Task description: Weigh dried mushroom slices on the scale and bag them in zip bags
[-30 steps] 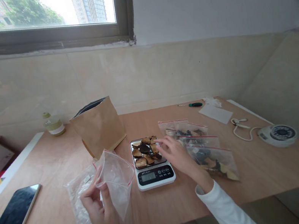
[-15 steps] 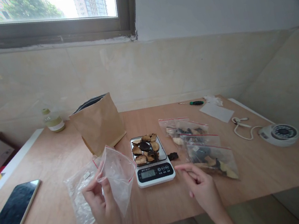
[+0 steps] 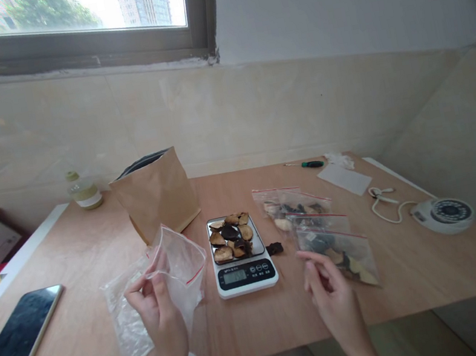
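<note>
My left hand (image 3: 161, 314) is closed, pinching a clear zip bag (image 3: 184, 267) with a red seal line; its mouth gapes a little. Under it lies a loose pile of more clear plastic bags (image 3: 128, 326). Just right of the held bag stands a white digital kitchen scale (image 3: 247, 280). Its tray carries several dried brown slices (image 3: 230, 232), which look like dried mushroom. A dark dried piece (image 3: 275, 249) rests on the table beside the scale. My right hand (image 3: 332, 293) hovers in front of the filled zip bags (image 3: 348, 257), index finger stretched out, holding nothing visible.
A brown paper pouch (image 3: 158, 198) stands open behind the scale. A phone (image 3: 17, 349) lies at left, a bottle (image 3: 86, 195) at the back left. At right are a screwdriver (image 3: 311, 164), a white sheet (image 3: 345, 177) and a dome camera (image 3: 445, 215) with its cable.
My right hand has drawn back to the right, away from the scale. The held bag has shifted slightly left and its mouth gapes differently. The slices on the scale stay put.
</note>
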A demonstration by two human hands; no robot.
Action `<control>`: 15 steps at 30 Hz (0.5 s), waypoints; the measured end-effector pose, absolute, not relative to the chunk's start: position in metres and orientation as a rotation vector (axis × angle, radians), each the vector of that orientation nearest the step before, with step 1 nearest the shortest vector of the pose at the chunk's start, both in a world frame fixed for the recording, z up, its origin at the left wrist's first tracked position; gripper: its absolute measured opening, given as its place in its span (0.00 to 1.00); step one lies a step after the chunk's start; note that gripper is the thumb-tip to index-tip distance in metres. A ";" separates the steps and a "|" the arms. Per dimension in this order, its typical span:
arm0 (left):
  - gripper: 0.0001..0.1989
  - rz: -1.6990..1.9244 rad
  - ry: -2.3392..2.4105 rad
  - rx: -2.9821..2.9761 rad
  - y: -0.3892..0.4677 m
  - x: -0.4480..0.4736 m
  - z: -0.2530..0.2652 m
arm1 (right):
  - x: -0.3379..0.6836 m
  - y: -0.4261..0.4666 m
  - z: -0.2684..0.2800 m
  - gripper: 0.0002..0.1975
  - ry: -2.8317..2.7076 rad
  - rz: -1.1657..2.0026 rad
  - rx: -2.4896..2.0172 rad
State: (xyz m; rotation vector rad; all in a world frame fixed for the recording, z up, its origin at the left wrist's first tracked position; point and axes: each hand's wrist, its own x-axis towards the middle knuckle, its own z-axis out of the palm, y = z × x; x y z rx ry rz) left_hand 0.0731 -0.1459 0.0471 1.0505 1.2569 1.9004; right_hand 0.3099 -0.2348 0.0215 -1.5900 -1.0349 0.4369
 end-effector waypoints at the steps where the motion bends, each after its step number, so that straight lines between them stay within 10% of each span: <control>1: 0.15 1.885 1.253 1.041 -0.147 0.073 0.046 | 0.309 -0.231 0.022 0.19 -1.080 0.414 -1.600; 15: 0.19 1.710 1.402 1.085 -0.155 0.082 0.037 | 0.272 -0.158 0.012 0.13 -1.770 0.024 -1.693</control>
